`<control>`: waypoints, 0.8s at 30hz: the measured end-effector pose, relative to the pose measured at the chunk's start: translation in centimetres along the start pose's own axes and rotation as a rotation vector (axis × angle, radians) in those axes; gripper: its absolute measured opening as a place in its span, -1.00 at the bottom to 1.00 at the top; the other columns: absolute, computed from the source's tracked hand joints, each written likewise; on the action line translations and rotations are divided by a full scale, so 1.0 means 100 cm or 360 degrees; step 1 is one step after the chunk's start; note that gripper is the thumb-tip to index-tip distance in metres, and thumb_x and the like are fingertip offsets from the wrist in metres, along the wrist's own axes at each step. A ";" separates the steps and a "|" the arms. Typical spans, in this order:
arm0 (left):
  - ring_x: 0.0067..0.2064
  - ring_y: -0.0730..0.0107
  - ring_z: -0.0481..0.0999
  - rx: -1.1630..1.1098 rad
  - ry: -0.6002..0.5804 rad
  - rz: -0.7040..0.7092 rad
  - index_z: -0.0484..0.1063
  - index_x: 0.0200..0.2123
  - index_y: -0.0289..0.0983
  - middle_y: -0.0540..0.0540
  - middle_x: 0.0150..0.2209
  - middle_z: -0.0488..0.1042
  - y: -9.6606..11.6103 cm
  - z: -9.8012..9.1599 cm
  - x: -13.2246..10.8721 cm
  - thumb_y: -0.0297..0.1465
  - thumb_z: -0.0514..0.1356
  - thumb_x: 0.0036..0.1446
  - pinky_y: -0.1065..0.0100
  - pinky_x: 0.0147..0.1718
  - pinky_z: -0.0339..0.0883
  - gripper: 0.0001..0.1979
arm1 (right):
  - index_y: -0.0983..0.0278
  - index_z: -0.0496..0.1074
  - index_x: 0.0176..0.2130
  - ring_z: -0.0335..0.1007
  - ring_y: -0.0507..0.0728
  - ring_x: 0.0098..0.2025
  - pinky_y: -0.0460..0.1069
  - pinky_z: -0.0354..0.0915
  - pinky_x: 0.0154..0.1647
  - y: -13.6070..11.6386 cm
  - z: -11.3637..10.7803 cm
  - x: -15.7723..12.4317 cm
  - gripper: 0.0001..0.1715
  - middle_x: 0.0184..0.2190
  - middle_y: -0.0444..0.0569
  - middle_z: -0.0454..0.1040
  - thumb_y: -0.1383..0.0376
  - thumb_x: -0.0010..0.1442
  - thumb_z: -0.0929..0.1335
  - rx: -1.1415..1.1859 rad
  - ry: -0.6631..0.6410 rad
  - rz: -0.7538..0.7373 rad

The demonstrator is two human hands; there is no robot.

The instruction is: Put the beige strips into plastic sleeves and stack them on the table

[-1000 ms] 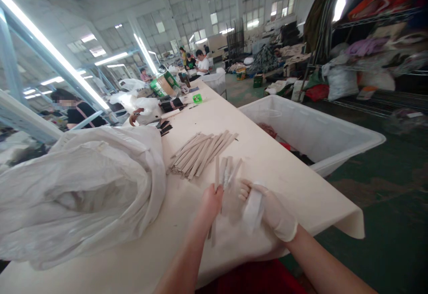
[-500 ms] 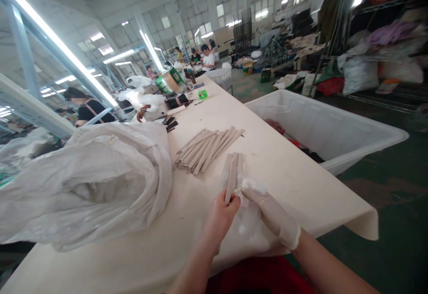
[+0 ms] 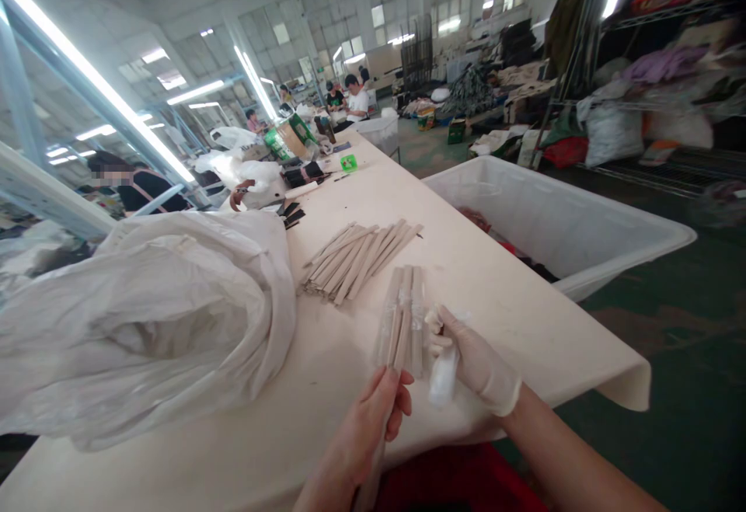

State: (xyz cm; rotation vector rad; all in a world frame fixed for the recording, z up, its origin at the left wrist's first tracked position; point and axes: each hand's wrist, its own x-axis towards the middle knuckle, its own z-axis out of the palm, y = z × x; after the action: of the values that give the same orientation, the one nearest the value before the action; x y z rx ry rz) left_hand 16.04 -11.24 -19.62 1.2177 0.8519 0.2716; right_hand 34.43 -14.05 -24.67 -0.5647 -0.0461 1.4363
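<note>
My left hand (image 3: pixel 381 403), bare, is closed around narrow beige fabric strips (image 3: pixel 401 337). Their far ends lie over a clear plastic sheet (image 3: pixel 385 329) on the table, where more strips are lined up side by side. One tail of a strip hangs down below my fist. My right hand (image 3: pixel 475 357) wears a thin whitish glove and is curled just right of those strips. In its fingers is a small whitish bottle-like object (image 3: pixel 443 378), pointing down; its exact kind is unclear. Beyond both hands, a loose pile of similar strips (image 3: pixel 355 259) lies fanned out.
A large white plastic sack (image 3: pixel 233 287) covers the left of the cream-topped table (image 3: pixel 495 279). A white bin (image 3: pixel 611 224) with cloth inside stands along the right edge. Farther up are black pieces (image 3: pixel 294 213), a green tray (image 3: pixel 348 162) and bags. Several people sit in the background.
My left hand has drawn back toward me, pulling the strips it holds nearer. My right hand has turned, showing the whitish object, and moved off the strips. The view has shifted slightly.
</note>
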 end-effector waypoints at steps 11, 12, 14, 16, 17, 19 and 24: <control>-0.72 0.62 0.16 0.0229 0.0017 -0.0113 0.28 -0.29 -0.33 0.10 -0.65 0.31 -0.010 0.005 0.008 0.10 0.04 -0.04 0.47 -0.71 -0.04 -0.43 | 0.28 0.48 -0.36 0.38 0.09 -0.40 -0.04 0.29 -0.32 0.008 0.014 -0.008 -0.67 -0.44 -0.08 0.51 0.07 0.00 0.44 -0.0624 0.0256 -0.0443; -0.72 0.61 0.17 0.0221 0.0021 -0.0114 0.27 -0.30 -0.32 0.09 -0.65 0.32 -0.011 0.005 0.010 0.10 0.04 -0.04 0.47 -0.71 -0.03 -0.45 | 0.28 0.49 -0.34 0.40 0.12 -0.38 -0.02 0.29 -0.30 0.010 0.015 -0.011 -0.67 -0.43 -0.07 0.53 0.07 0.00 0.44 -0.0687 0.0229 -0.0414; -0.71 0.62 0.20 0.0204 0.0044 -0.0088 0.27 -0.33 -0.32 0.08 -0.64 0.34 -0.010 0.003 0.014 0.07 0.05 -0.02 0.48 -0.70 0.00 -0.48 | 0.28 0.50 -0.30 0.42 0.16 -0.40 0.01 0.30 -0.32 0.013 0.015 -0.014 -0.63 -0.46 -0.05 0.53 0.04 0.03 0.40 -0.0760 0.0127 -0.0318; -0.71 0.62 0.22 0.0186 0.0066 -0.0061 0.26 -0.35 -0.31 0.07 -0.63 0.36 -0.007 0.001 0.015 0.04 0.06 -0.01 0.49 -0.70 0.02 -0.52 | 0.29 0.52 -0.30 0.42 0.18 -0.43 0.04 0.30 -0.35 0.015 0.014 -0.017 -0.58 -0.50 -0.03 0.53 0.00 0.07 0.36 -0.0771 0.0057 -0.0241; -0.71 0.63 0.22 0.0179 0.0065 -0.0064 0.26 -0.35 -0.31 0.07 -0.63 0.36 -0.006 0.000 0.015 0.03 0.06 0.00 0.49 -0.70 0.02 -0.53 | 0.30 0.52 -0.31 0.42 0.19 -0.44 0.05 0.30 -0.36 0.015 0.014 -0.017 -0.58 -0.51 -0.02 0.52 0.00 0.08 0.35 -0.0767 0.0066 -0.0234; -0.71 0.63 0.21 0.0176 0.0049 -0.0095 0.25 -0.36 -0.31 0.07 -0.64 0.36 -0.005 -0.001 0.015 0.02 0.06 0.00 0.50 -0.71 0.01 -0.54 | 0.30 0.51 -0.33 0.43 0.19 -0.41 0.05 0.30 -0.32 0.013 0.014 -0.017 -0.62 -0.49 -0.02 0.53 0.03 0.04 0.39 -0.0779 0.0154 -0.0299; -0.73 0.62 0.21 0.0248 0.0029 -0.0113 0.25 -0.36 -0.30 0.08 -0.66 0.35 -0.008 -0.001 0.013 -0.02 0.05 0.01 0.50 -0.72 -0.01 -0.58 | 0.30 0.49 -0.31 0.41 0.16 -0.39 0.05 0.30 -0.27 0.010 0.013 -0.014 -0.61 -0.43 -0.05 0.53 0.08 -0.06 0.47 -0.0902 0.0258 -0.0413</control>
State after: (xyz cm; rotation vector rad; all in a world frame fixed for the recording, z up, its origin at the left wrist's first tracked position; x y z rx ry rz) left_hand 16.69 -10.65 -20.88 1.3285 0.9440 0.1615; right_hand 32.86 -14.87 -23.49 -1.0958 -0.3931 1.1122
